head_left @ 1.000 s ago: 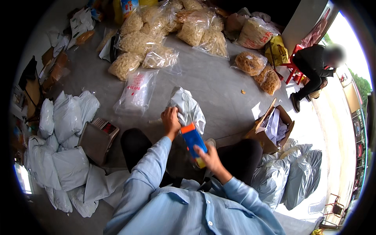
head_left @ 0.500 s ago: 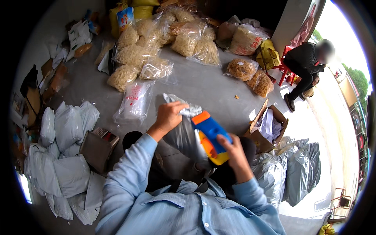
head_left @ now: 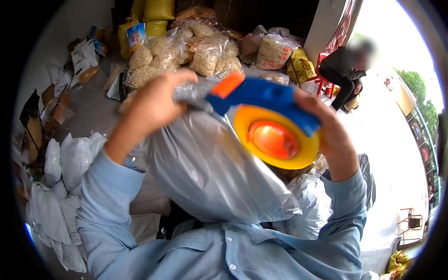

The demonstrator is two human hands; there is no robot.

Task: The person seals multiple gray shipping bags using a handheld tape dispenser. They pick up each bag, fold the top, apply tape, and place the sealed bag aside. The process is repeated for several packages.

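My left hand [head_left: 161,95] is closed round the gathered neck of a grey plastic bag [head_left: 205,163], which hangs full and slanting below it, in front of my chest. In my right hand [head_left: 324,121] is a blue tape dispenser [head_left: 275,95] with a yellow and orange wheel and an orange front end. That front end is right beside the bunched neck of the bag; whether tape touches the plastic is blurred. Both hands are raised and somewhat smeared by motion, but their grips show.
Filled grey bags [head_left: 63,200] lie in a heap at the left, more grey bags [head_left: 310,200] at the right. Clear bags of pale dried food [head_left: 154,58] are piled at the back. A person [head_left: 345,65] in dark clothes sits on a red chair [head_left: 322,70] by the bright doorway.
Both hands have risen, bringing the grey bag and the tape dispenser up closer. The dispenser's orange end now lies nearer the bag's neck. My view has shifted a little.
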